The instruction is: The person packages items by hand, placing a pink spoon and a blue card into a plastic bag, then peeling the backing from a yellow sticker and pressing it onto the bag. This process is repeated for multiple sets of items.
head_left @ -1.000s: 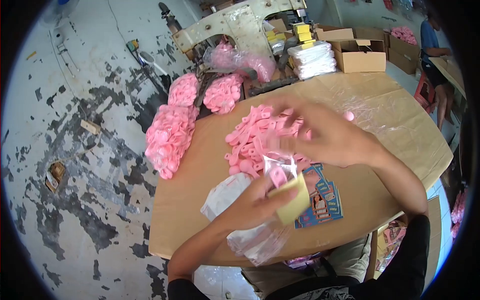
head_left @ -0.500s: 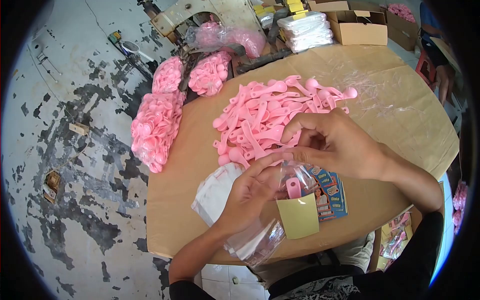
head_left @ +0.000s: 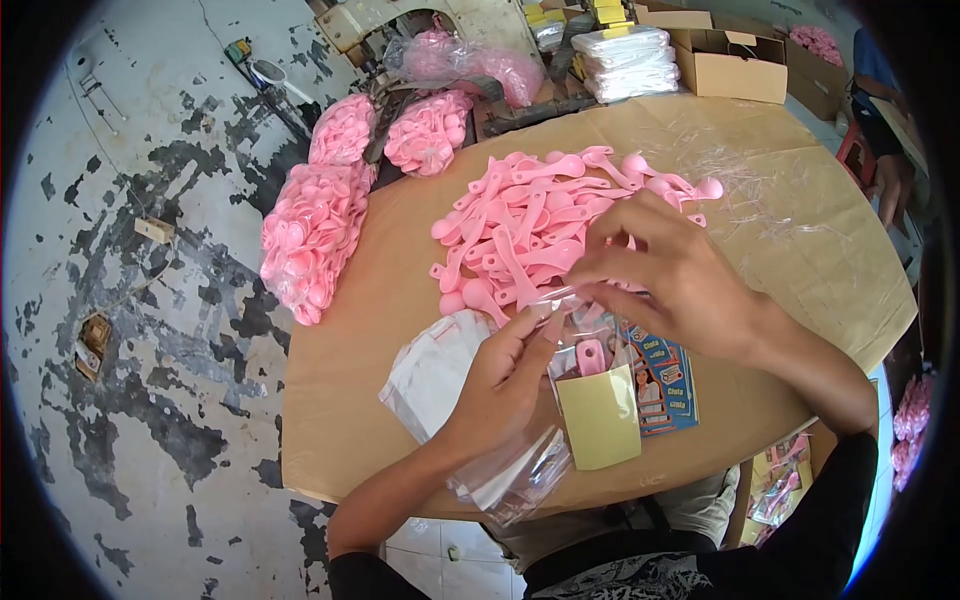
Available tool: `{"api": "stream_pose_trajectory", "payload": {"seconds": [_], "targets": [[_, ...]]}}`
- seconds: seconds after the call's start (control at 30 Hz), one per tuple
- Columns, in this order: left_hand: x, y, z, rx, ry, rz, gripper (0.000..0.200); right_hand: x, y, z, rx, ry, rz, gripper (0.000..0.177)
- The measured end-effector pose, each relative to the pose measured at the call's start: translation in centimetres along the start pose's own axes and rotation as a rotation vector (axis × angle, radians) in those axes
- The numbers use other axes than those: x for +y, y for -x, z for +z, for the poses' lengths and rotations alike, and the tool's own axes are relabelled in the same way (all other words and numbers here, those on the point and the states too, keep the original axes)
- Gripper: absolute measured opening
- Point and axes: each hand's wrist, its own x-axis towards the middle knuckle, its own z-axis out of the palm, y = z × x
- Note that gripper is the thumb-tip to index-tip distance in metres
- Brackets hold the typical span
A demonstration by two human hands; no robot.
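A clear plastic bag (head_left: 618,348) hangs between my hands, holding a pink spoon (head_left: 590,357) whose handle end shows, and a yellow card (head_left: 602,420). My left hand (head_left: 505,375) grips the bag's upper left edge between thumb and fingers. At the top edge, my right hand (head_left: 672,272) pinches the plastic with thumb and forefinger. Blue printed cards (head_left: 672,388) lie partly behind the bag. Under my left forearm and beside it are several white and clear bags (head_left: 432,365). Beyond my hands spreads a heap of pink spoons (head_left: 530,215).
Brown paper covers the table (head_left: 340,420). Packed bags of pink spoons (head_left: 315,240) sit at its left edge. At the back stand a sewing machine (head_left: 375,22), stacked clear packets (head_left: 625,62) and a cardboard box (head_left: 735,72). Another person's hand (head_left: 890,185) shows far right.
My left hand's fingers have curled in closer on the bag's edge. My right hand has shifted slightly, its thumb and forefinger now at the bag's top. The view has shifted a little.
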Motion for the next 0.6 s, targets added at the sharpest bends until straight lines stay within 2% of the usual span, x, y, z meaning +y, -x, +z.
{"api": "stream_pose_trajectory", "payload": {"seconds": [0.13,0.43,0.6], "targets": [[0.0,0.4,0.7,-0.025,-0.202,0.080,0.032,0.2,0.4,1.3,0.053,0.200,-0.163,0.019],[1.0,0.7,0.5,-0.070,-0.536,0.056,0.027,0.1,1.1,2.7,0.009,0.307,-0.221,0.023],[1.0,0.4,0.3,-0.152,-0.608,0.084,0.027,0.1,1.1,2.3,-0.221,0.259,-0.121,0.029]]}}
